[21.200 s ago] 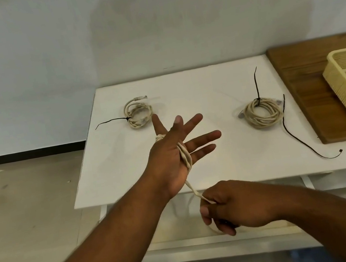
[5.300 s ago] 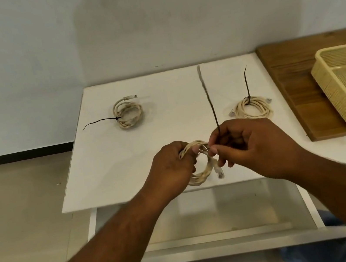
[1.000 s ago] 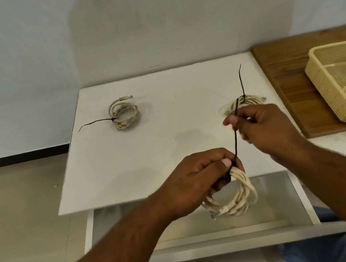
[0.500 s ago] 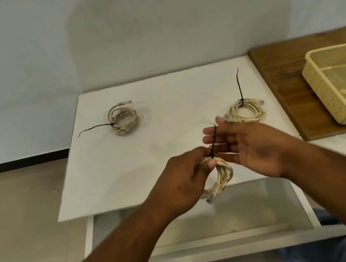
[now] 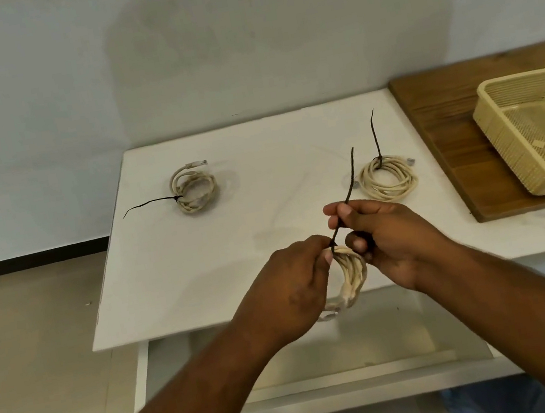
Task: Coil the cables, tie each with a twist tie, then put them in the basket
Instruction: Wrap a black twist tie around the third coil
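- The left hand grips the top of a cream cable coil, thumb and fingers closed on the spot where a black twist tie wraps it. The grip is the same as half a second ago.
- The right hand now pinches the tie between thumb and forefinger just above the coil, with its other fingers curled. Half a second ago this hand was flat, fingers spread beside the tie.
- The tie's free end sticks up and to the right past the pinch.
- The held coil hangs in the air over the front edge of the white table. A second ago it hung lower, in front of the open drawer.
- About twenty seconds ago this cable was only being wound round the left hand, and a loose tie lay on the table by the right coil. That tie no longer lies there.
- Two tied coils lie where they lay before. The left coil has its tie end pointing left. The right coil has its tie end standing upright.
- The yellow basket sits on a wooden board at the right, well apart from the hands, with no cable coil seen in it.
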